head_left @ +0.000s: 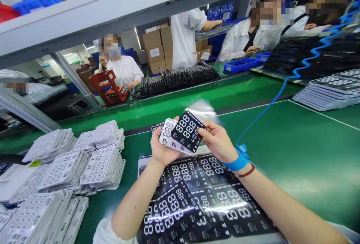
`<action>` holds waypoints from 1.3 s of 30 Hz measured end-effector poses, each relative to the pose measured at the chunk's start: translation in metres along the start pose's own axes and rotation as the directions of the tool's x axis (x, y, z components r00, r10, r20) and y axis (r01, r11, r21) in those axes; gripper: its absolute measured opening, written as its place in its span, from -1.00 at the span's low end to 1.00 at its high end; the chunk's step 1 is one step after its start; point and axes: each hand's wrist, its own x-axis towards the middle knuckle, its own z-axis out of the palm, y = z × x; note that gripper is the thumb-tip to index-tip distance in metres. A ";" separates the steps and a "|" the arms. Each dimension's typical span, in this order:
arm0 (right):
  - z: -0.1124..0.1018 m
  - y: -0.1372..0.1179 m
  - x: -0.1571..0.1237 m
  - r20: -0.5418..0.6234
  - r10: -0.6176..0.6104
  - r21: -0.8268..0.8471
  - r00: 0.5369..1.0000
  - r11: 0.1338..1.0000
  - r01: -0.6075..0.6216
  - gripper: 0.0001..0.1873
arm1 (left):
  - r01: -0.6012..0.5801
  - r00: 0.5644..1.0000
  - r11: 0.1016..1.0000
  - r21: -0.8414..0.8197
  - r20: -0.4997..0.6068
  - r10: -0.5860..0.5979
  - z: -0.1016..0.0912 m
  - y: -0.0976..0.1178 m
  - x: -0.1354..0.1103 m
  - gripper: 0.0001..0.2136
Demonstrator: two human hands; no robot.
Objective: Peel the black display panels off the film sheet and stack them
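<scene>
In the head view my left hand point(161, 151) grips a white plastic display panel point(168, 134) with cut-out digit segments. My right hand point(221, 142) pinches the edge of a black display film point(188, 129) printed with digits and SYS, DIA, PUL marks. The film lies tilted over part of the white panel; whether they touch is unclear. Behind them shows a clear, shiny sheet point(203, 109); what holds it is hidden. Below both hands lie glossy sheets of black films point(225, 199) on the bench. A blue wrist strap point(237, 162) is around my right wrist.
Stacks of white panels point(63, 165) stand at left, with another stack point(323, 95) at far right. A blue coiled cord point(270, 105) crosses the green bench point(303, 142). Across the line, people in white coats sit near black parts point(180, 77), a red fixture point(109, 88) and a blue tray point(242, 65).
</scene>
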 end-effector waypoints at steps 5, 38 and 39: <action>0.000 -0.004 -0.006 -0.037 -0.165 -0.166 0.986 0.974 0.157 -0.59 | 0.163 0.985 0.986 0.035 0.048 -0.164 0.001 -0.004 -0.003 -0.45; 0.010 -0.012 -0.017 0.035 -0.378 -0.453 0.925 0.819 0.351 -0.62 | 0.110 0.978 0.992 0.069 0.172 -0.120 -0.006 -0.007 0.000 -0.50; 0.009 -0.012 -0.017 0.040 -0.382 -0.459 0.923 0.814 0.357 -0.62 | 0.112 0.977 0.991 0.075 0.175 -0.124 -0.007 -0.007 0.000 -0.51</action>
